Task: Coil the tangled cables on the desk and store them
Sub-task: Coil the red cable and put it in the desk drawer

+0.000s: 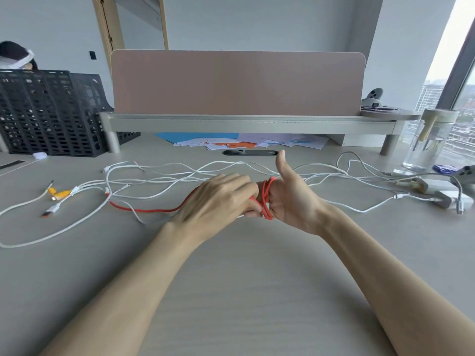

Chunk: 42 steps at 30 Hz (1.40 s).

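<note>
Desk [231,278] littered with white cables [159,165]: left hand [218,199] grips red cable [144,209] looped round right hand [293,201], fingers hidden; nine-o'clock tail could snag.

The back of your left hand [218,199] covered the stretch of red cable [144,209] running beneath it. It also hid most of the fingers of your right hand [293,199], so how they lay inside the red loops could not be told. A long white cable [51,235] ran off the left edge, and a grey object [466,173] at the far right was cut by the frame and too blurred to identify.
</note>
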Motion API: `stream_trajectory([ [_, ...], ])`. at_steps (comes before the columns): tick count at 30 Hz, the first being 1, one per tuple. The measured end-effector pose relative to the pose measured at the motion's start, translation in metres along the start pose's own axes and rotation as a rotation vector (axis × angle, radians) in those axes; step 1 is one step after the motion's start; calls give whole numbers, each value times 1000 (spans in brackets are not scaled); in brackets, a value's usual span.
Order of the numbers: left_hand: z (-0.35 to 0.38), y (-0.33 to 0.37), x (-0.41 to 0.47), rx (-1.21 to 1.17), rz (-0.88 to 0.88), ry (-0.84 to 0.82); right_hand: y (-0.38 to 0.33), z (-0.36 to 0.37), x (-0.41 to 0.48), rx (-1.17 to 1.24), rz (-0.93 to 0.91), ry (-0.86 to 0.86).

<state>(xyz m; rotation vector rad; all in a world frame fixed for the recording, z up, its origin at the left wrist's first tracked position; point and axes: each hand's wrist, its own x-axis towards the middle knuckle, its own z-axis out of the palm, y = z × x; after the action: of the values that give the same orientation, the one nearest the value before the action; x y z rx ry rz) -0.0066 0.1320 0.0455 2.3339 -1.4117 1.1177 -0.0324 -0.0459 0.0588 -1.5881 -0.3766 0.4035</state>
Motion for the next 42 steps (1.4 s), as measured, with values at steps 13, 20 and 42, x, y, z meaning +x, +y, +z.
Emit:
stream_trajectory([
  [13, 0, 3, -1, -190, -82, -94, -2, 3, -1, -128, 132, -75],
  [20, -7, 6, 0, -119, -44, -139, -4, 6, -4, -211, 177, -72],
  [42, -5, 5, 1, 206, 245, 37, 0, 10, -4, -342, 352, -92],
])
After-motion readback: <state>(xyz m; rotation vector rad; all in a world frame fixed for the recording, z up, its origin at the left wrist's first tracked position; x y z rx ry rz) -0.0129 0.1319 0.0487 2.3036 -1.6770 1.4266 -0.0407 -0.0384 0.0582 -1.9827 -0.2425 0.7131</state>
